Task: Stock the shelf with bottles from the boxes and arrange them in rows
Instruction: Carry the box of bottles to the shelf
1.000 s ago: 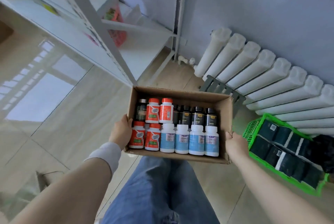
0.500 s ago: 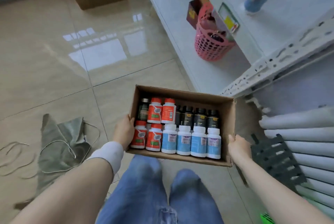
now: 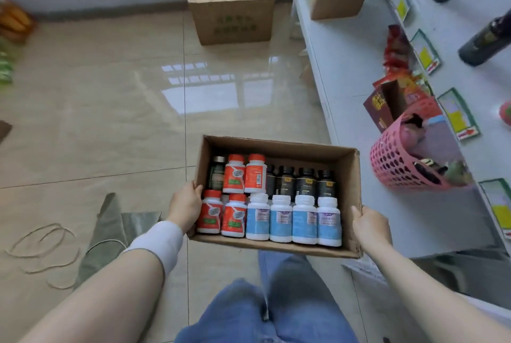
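We hold an open cardboard box (image 3: 279,146) in front of us, above the glossy tiled floor (image 3: 110,121) and just beside the white shelf (image 3: 345,66). Our left hand (image 3: 185,204) grips its left wall and our right hand (image 3: 369,225) grips its right near corner. Inside stand round bottles in two rows: white bottles (image 3: 293,221) with blue labels, orange-capped bottles (image 3: 233,174), and dark bottles (image 3: 304,182) behind. A pink perforated basket (image 3: 392,160) sits on the shelf.

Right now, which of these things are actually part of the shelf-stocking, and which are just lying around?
Part of the job:
- cardboard box, gripped by the left hand and right hand
- orange bottles, blue-labelled bottles and black bottles inside it
- white shelf

Just lying about:
- pink basket
- string loops
- green cloth
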The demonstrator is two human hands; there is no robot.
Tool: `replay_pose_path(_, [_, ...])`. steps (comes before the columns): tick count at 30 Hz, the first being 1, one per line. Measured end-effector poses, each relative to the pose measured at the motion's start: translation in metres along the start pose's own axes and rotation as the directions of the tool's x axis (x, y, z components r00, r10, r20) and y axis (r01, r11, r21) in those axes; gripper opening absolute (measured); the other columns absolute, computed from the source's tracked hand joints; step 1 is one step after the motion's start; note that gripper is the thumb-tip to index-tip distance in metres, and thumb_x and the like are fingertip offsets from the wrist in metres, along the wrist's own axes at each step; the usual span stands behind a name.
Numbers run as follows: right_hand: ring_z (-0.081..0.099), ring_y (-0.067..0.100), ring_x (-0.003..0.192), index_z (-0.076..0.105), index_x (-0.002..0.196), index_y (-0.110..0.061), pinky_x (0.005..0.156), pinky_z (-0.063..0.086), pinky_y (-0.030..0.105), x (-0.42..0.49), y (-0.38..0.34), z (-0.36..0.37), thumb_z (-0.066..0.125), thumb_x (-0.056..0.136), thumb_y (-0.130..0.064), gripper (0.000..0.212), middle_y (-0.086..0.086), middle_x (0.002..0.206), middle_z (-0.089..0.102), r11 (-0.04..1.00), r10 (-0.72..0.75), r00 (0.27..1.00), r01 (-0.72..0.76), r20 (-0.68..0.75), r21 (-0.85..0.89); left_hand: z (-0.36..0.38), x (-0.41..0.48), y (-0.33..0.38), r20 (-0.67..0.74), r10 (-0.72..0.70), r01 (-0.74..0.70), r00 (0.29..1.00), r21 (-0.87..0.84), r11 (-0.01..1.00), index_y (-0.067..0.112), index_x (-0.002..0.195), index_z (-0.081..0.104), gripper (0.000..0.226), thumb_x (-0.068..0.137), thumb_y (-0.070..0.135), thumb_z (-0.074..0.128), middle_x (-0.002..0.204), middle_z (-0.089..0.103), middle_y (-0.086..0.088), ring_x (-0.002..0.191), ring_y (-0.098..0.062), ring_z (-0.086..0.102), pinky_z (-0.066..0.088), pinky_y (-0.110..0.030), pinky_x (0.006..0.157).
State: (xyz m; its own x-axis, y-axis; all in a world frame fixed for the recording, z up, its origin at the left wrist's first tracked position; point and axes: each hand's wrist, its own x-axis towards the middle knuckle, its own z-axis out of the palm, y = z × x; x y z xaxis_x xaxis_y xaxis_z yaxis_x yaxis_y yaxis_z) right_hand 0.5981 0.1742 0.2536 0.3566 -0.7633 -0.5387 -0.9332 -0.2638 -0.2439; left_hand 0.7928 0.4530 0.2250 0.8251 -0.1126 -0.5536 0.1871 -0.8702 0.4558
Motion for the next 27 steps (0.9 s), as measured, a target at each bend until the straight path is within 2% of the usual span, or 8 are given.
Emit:
replay_pose_path(10, [0.051, 0.040, 0.113, 0.055, 0.117, 0.006, 0.086, 0.041, 0.037, 0.156, -0.200, -0.068, 0.035, 0.100, -0.025, 0.040, 0.028, 0.121, 0.057, 0.977, -0.194, 0.981, 0.194, 0.017, -0.090, -0.081, 0.144, 0.107, -0.151, -0.085, 0.075, 0.985, -0.074, 0.994, 0.001, 0.116, 0.056, 0.032, 0.100, 0.022, 0.037, 0.118, 0.060, -0.028, 0.110, -0.043, 0.053, 0.041, -0.037, 0.085])
replay_pose_path(15, [0.051, 0.042, 0.111, 0.056, 0.112, 0.007, 0.086, 0.041, 0.039, 0.222, -0.299, -0.077, 0.035, 0.099, -0.025, 0.040, 0.029, 0.118, 0.057, 0.974, -0.199, 0.980, 0.200, 0.020, -0.110, -0.125, 0.238, 0.152, -0.150, -0.103, 0.091, 0.983, -0.084, 0.992, 0.000, 0.115, 0.054, 0.032, 0.100, 0.021, 0.038, 0.118, 0.059, -0.028, 0.111, -0.043, 0.053, 0.041, -0.039, 0.086])
replay_pose_path(21, [0.049, 0.041, 0.116, 0.054, 0.120, 0.006, 0.091, 0.041, 0.039, 0.281, -0.411, -0.095, 0.033, 0.100, -0.027, 0.044, 0.028, 0.123, 0.055, 0.981, -0.137, 0.990, 0.139, 0.026, -0.135, -0.189, 0.346, 0.212, -0.107, -0.077, 0.070, 0.991, -0.074, 0.995, -0.004, 0.112, 0.053, 0.032, 0.100, 0.021, 0.037, 0.116, 0.059, -0.029, 0.109, -0.044, 0.053, 0.041, -0.040, 0.087])
replay_pose_path(27, [0.051, 0.041, 0.111, 0.058, 0.111, 0.006, 0.087, 0.041, 0.038, 0.353, -0.507, -0.119, 0.035, 0.099, -0.025, 0.041, 0.028, 0.119, 0.058, 0.994, -0.097, 0.995, 0.096, -0.005, -0.055, -0.236, 0.457, 0.277, -0.101, -0.047, 0.039, 0.994, -0.071, 0.997, -0.004, 0.113, 0.054, 0.032, 0.100, 0.021, 0.038, 0.115, 0.059, -0.029, 0.109, -0.044, 0.053, 0.042, -0.041, 0.088])
